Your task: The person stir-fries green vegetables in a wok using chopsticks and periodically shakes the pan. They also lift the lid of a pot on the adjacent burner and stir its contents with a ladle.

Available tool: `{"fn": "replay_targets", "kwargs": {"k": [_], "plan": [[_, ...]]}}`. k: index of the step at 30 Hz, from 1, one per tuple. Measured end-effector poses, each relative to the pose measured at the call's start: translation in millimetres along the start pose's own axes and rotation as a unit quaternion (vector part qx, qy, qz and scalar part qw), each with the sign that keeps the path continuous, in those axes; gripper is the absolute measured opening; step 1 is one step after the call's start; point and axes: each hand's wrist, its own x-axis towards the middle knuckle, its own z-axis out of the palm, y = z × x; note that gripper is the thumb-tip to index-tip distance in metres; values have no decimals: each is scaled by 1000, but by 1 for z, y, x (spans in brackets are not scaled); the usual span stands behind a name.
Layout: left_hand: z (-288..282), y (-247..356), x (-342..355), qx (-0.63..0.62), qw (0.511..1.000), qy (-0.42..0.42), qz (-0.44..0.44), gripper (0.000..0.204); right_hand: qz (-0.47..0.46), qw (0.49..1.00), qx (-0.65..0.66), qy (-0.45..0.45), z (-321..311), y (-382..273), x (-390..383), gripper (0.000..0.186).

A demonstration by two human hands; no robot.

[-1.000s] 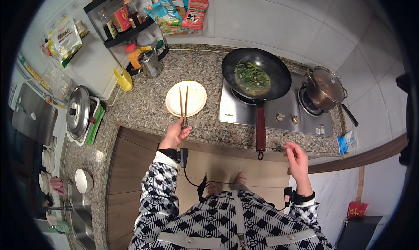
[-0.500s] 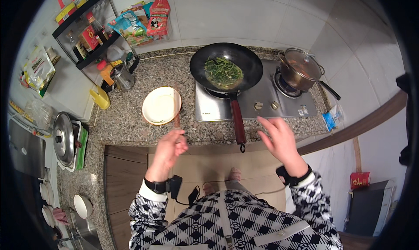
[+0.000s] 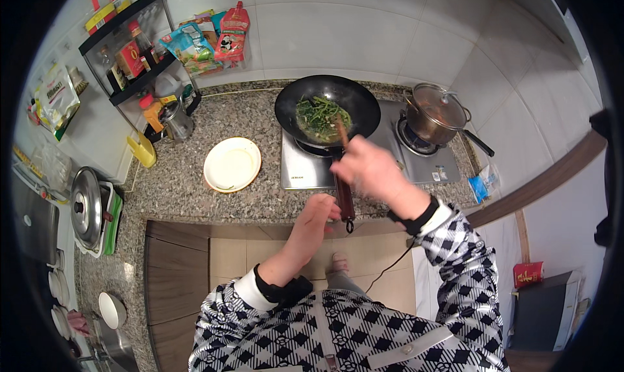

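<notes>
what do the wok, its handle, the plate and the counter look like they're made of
Wok: likely iron or another metal, perhaps coated; it's black with a soft sheen.
Handle: probably lacquered wood, though plastic is possible; it's dark reddish-brown.
Plate: ceramic or plastic, can't tell; smooth, cream, yellowish rim.
Counter: granite or a lookalike; speckled grey-brown grain.

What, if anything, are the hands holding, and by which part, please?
The right hand holds chopsticks by their upper end; whether the left hand grips the wok handle is unclear.
</notes>
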Motion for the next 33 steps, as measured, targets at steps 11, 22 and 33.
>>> {"fn": "replay_targets", "kwargs": {"k": [11,22,33], "plan": [[14,-38,60,-210,965,20,-157,24,319,854,400,-90,92,166,86,23],[-1,-20,48,-160,974,71,-144,17,335,893,284,-100,77,278,131,24],[-7,-24,49,-166,973,68,-146,22,323,799,465,-205,95,254,132,27]]}}
